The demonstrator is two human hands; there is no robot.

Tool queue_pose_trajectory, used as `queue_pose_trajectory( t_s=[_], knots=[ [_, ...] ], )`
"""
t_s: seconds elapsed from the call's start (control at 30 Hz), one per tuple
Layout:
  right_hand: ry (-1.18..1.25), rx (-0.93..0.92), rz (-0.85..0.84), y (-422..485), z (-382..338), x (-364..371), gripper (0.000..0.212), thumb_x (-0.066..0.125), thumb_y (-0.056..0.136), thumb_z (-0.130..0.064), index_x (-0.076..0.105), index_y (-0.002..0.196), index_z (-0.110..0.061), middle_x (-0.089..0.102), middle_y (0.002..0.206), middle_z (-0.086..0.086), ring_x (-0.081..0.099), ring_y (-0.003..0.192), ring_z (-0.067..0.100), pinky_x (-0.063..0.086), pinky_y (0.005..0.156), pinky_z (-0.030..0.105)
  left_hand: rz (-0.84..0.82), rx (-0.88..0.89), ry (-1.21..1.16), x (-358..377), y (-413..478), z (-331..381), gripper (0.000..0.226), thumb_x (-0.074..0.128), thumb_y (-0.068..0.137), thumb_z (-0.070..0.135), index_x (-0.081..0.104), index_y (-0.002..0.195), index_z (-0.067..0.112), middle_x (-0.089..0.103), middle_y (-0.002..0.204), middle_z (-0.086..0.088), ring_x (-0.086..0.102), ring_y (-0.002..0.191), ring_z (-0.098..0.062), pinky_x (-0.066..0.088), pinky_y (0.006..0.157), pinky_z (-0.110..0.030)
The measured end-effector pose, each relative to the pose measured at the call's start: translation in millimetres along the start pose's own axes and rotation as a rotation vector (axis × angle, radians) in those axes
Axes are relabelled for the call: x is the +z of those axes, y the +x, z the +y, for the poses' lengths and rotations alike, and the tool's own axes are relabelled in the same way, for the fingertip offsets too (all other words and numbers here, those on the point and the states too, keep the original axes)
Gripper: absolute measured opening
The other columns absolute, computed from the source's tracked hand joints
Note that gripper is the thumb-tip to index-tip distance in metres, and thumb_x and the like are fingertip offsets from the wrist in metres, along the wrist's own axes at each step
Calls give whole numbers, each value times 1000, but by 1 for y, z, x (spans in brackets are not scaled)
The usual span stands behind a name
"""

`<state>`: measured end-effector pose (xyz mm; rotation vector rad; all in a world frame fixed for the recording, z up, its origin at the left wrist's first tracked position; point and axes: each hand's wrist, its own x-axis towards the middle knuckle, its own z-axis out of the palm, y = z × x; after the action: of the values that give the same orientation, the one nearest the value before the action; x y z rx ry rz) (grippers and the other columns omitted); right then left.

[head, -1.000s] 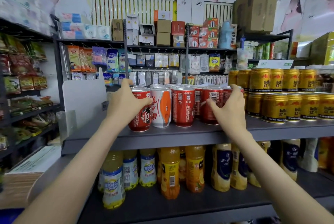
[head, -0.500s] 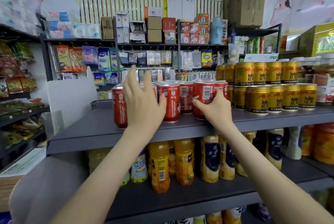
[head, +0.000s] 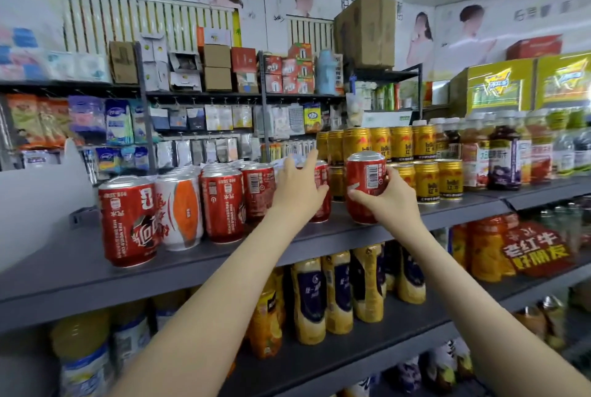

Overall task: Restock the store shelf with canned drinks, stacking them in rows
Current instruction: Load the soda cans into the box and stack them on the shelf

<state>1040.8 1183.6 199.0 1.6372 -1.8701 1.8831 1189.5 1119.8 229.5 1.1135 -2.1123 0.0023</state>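
Several red drink cans (head: 222, 204) stand in rows on the grey shelf (head: 96, 272), with one white and orange can (head: 180, 212) among the front ones. My right hand (head: 391, 198) grips a single red can (head: 364, 185) at the right end of the row, just in front of the gold cans (head: 425, 180). With fingers spread, my left hand (head: 297, 188) presses against a partly hidden red can (head: 321, 179) in the row.
Stacked gold cans and bottled drinks (head: 503, 156) fill the shelf to the right. Yellow bottles (head: 367, 284) stand on the shelf below. A white divider panel (head: 38, 204) stands at the shelf's left end. Boxes and hanging packets line the back shelves.
The view swung left to right. My left hand moved from the leftmost cans to the right part of the row. My right hand drew one red can out toward the shelf front.
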Motion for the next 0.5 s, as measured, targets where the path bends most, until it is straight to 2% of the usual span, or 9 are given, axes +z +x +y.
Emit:
queue_pose_trajectory(
  t_s=[0.1,0.2,0.33,0.5],
  knots=[
    [-1,-2,-33,4,8,5,64,78,75,-32,46,128,-14,53,102,-7,50,94,8,39,79,23,-59,-81,-10,13,13,-1,73,59,90,40,17,147,27,31,143,-25,38,128,-42,40,100,-48],
    [27,17,-56,9,13,12,66,77,75,-34,46,129,-12,54,104,-5,50,94,9,40,80,23,-47,-111,-67,21,11,3,74,63,88,35,16,144,23,42,132,-27,49,116,-43,44,90,-45],
    [34,27,-107,18,19,21,70,77,75,-37,43,133,-15,59,119,2,51,97,10,42,82,25,37,-124,-69,20,6,8,66,61,90,28,19,141,21,46,124,-26,53,107,-44,45,83,-41],
    [61,23,-123,21,22,25,73,77,75,-37,41,135,-15,58,124,4,53,102,13,43,85,27,99,-131,-41,3,-12,-3,64,64,88,31,22,136,27,48,119,-23,55,102,-43,48,83,-43]
  ],
)
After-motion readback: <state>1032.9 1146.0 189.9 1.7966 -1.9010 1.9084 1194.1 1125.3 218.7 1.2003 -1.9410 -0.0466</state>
